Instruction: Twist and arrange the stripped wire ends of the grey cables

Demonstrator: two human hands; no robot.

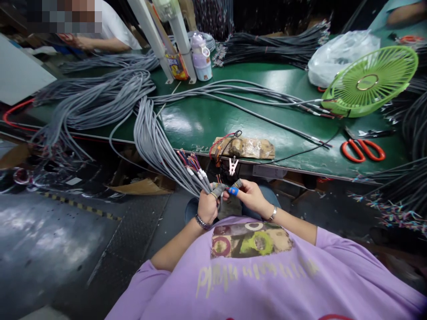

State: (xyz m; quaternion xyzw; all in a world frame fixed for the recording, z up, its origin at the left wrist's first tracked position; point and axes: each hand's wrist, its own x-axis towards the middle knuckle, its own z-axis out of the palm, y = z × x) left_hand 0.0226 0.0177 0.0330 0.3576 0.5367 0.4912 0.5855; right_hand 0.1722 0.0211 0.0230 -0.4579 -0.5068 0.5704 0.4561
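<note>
My left hand [208, 205] is closed around the ends of several grey cables [156, 138] that hang off the bench edge. Coloured wires [191, 161] fan out of their stripped ends beside that hand. Close by on the right, my right hand [251, 195] pinches the thin wires at one cable end, its fingertips nearly meeting the left thumb. Grey tape wraps some fingers, and a blue band [233, 191] circles one on the right hand. Just beyond the hands, a pale clip [232, 166] sits at the front of a wooden block [256, 148]. The fingers hide the exact wire tips.
Orange-handled scissors [363, 150] and a green fan [370, 82] stand on the right of the green bench [187, 126]. A purple bottle [201, 58], a plastic bag [342, 58] and black cable bundles [273, 48] lie farther back. A co-worker [113, 26] sits at far left.
</note>
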